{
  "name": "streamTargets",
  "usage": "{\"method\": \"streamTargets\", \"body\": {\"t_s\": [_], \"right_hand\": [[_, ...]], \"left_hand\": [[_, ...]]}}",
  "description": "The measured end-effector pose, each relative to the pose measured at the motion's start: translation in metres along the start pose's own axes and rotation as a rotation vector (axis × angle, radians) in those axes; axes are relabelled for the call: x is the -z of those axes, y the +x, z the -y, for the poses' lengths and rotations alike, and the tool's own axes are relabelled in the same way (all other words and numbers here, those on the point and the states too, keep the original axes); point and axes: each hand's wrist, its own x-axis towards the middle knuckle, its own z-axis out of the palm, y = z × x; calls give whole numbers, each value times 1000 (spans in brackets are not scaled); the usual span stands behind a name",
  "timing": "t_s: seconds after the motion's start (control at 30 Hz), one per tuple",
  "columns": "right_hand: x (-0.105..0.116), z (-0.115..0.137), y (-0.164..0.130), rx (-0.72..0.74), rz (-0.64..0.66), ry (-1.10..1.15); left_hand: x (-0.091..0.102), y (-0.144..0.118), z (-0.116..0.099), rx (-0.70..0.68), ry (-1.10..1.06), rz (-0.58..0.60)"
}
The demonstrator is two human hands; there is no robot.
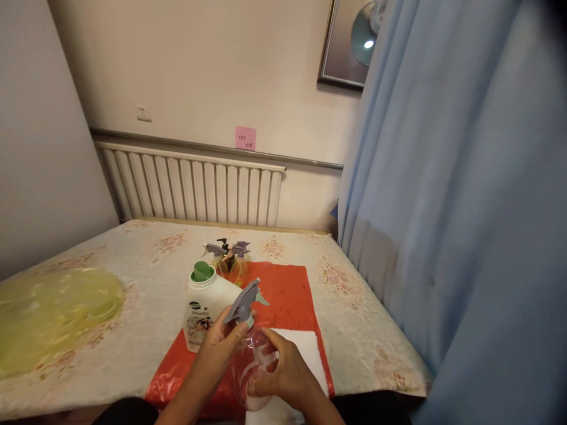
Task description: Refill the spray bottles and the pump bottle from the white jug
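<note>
Both hands are on a clear, pink-tinted plastic spray bottle with a grey trigger head, which is held at the near edge of the tabletop, in front of the person's body. The left hand is closed around the bottle's neck, its thumb against the collar just below the trigger head. The right hand is curved around the side of the bottle's body, thumb low and index finger near the shoulder, partly open to the bottle's width. Beneath lie a glossy red plastic sheet and, partly over it, a flat white sheet. Just beyond the left hand, a white plastic jug with a printed label and a green cap at its mouth stands upright. Behind the jug is a close group of small spray bottles with grey, black and pinkish heads. A translucent yellow plastic item lies well apart at the left, on the pale flowered cloth covering the tabletop. A white ribbed radiator runs along the wall behind, and a long blue fabric curtain hangs at the right.
</note>
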Motion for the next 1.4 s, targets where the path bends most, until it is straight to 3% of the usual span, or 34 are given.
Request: {"method": "streamTargets", "body": {"t_s": [0.17,0.47,0.7,0.87,1.1,1.27,1.4], "right_hand": [[1,-2,1,-13,-4,-3],[-2,-7,3,8,-17,9],[-2,-8,2,-2,-23,14],[0,-2,1,-15,10,40],[0,-1,1,4,-3,41],[1,-3,1,-23,1,43],[1,-5,1,-39,-13,44]], "left_hand": [[8,3,8,90,15,-92],[-5,-2,-6,50,-222,28],[-6,0,-3,27,-151,-52],[-6,-1,-5,120,-219,16],[-11,0,-6,12,-196,-2],[-9,-1,-8,88,-134,7],[-4,-4,-7,52,-38,-7]]}}
